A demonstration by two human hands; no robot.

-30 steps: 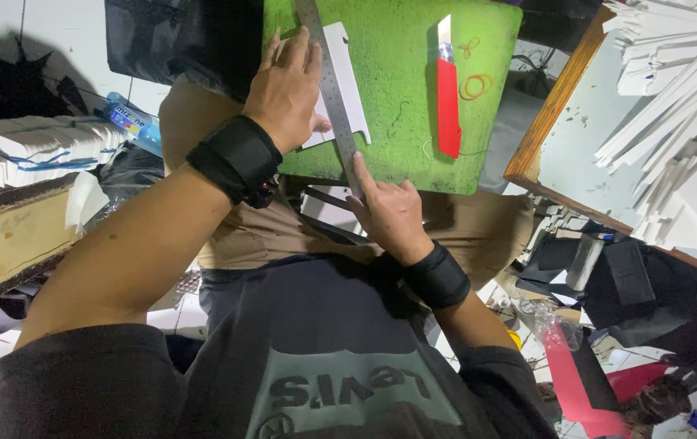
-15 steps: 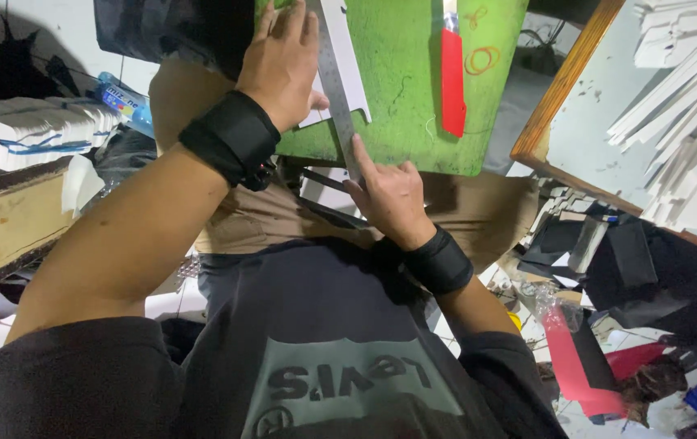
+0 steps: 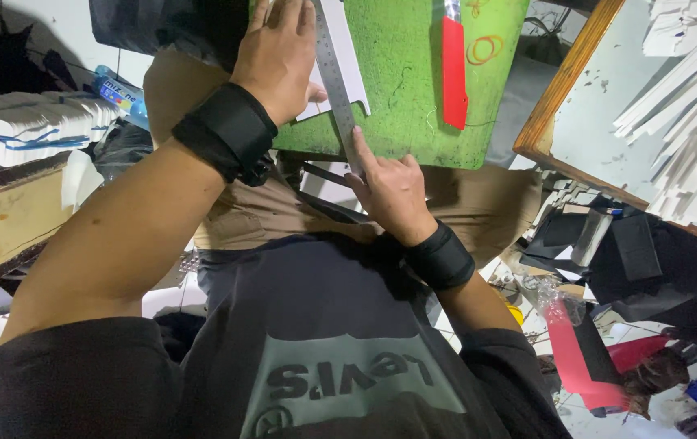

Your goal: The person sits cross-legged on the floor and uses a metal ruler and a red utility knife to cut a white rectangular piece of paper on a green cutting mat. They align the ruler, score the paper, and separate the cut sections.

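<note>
**Ruler pinned at both ends on the green mat**

The steel ruler (image 3: 334, 81) lies across a white card strip (image 3: 352, 69) on the green cutting mat (image 3: 405, 89). Since a second ago, the left hand (image 3: 279, 53) has slid further up, fingers flat upon it; the right hand (image 3: 389, 191) presses its near end with spread fingertips. A red utility knife (image 3: 454, 69) rests untouched beyond the right fingers.

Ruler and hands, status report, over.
Left hand flat on white sheet, beside steel ruler. Right hand fingertips on ruler's near end. Red knife lies apart on green mat.

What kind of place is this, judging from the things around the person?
Probably a small craft workshop: a green cutting mat with a metal ruler, a red utility knife, and piles of cut white strips.
</note>
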